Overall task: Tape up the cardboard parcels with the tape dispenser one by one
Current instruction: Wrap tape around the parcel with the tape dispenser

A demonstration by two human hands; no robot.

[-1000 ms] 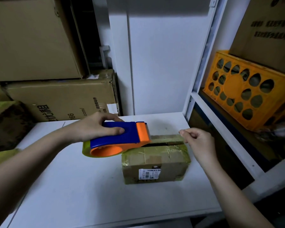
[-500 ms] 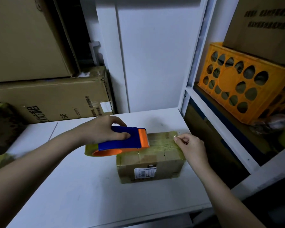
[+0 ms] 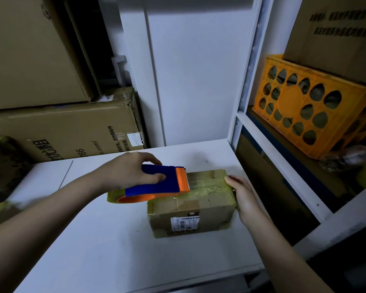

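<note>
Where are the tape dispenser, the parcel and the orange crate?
tape dispenser (image 3: 156, 179): head view, blue side of its body.
parcel (image 3: 201, 209): head view, near front face.
orange crate (image 3: 292, 102): head view, round solid patch on its side.

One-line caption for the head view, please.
Left hand runs tape dispenser across cardboard parcel; right hand steadies it.

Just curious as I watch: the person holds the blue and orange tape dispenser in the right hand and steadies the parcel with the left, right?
Not quite: the head view shows the hands swapped. The left hand grips the tape dispenser, and the right hand steadies the parcel.
</note>
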